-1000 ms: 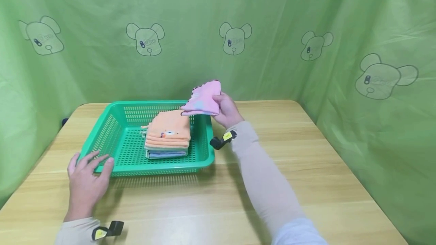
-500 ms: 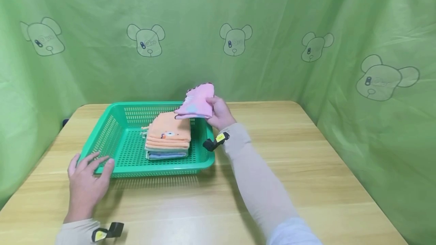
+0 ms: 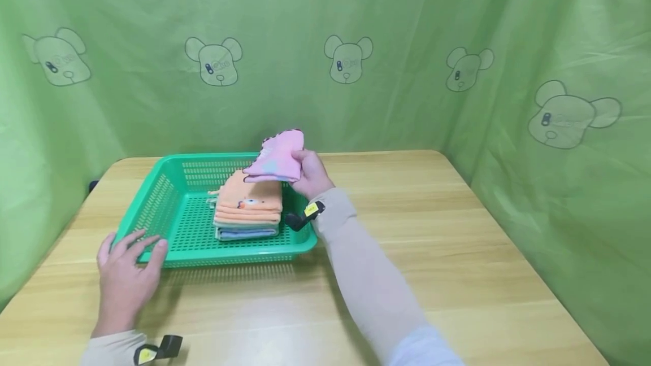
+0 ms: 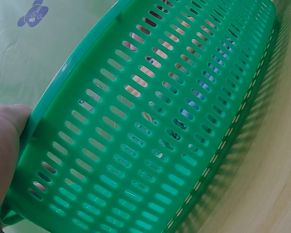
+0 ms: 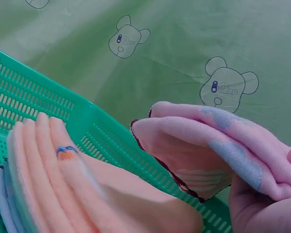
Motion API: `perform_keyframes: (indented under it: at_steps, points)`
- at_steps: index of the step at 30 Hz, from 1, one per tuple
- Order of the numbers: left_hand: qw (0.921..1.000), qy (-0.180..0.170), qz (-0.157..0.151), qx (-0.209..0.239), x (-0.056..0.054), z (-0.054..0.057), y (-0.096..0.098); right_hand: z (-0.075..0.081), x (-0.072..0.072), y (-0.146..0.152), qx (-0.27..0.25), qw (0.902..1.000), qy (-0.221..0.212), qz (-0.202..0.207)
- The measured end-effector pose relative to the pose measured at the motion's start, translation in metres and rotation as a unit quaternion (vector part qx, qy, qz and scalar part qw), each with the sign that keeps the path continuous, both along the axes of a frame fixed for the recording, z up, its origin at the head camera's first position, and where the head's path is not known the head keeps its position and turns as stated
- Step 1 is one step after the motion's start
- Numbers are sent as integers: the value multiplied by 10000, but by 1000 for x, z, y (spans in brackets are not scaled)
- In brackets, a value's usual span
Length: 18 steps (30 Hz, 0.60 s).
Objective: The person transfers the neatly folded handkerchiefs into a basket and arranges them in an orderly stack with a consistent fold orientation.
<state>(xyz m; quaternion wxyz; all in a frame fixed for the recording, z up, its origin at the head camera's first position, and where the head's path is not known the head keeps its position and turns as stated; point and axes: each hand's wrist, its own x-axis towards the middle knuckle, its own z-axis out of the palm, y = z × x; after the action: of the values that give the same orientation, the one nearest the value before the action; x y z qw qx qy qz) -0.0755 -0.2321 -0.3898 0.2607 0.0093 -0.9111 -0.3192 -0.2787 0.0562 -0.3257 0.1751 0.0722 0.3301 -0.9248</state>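
My right hand (image 3: pixel 311 177) pinches a folded pink towel (image 3: pixel 277 158) with pale blue patches and a dark stitched edge, thumb on top. It is held over the back right of a green plastic basket (image 3: pixel 229 253), above a stack of folded towels. Orange towels (image 3: pixel 249 192) form the top of the stack, with pale green and blue towels (image 3: pixel 246 234) beneath. In the right wrist view the pink towel (image 5: pixel 218 141) is apart from the orange ones (image 5: pixel 87 184). My left hand (image 3: pixel 124 278) grips the basket's front left corner, its fingers over the rim.
The basket stands on a wooden table (image 3: pixel 432 253), with bare floor of the basket to the left of the stack. A green curtain (image 3: pixel 285 95) printed with bear heads surrounds the table at the back and sides. Each wrist wears a black camera mount (image 3: pixel 305 216).
My right hand has moved left and slightly down, carrying the pink towel from the basket's right rim to above the stack. My left hand keeps its place on the corner.
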Motion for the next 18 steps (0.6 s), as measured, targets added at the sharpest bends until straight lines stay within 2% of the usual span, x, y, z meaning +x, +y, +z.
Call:
perform_keyframes:
  at_steps: [10, 18]
  points:
    - [10000, 41, 78, 22, 2, 2, -1, 1, 6, -22, 142, 9998, -37, 110]
    - [10000, 26, 52, 41, 1, 3, 0, -7, 7, -31, 640, 9964, 519, 204]
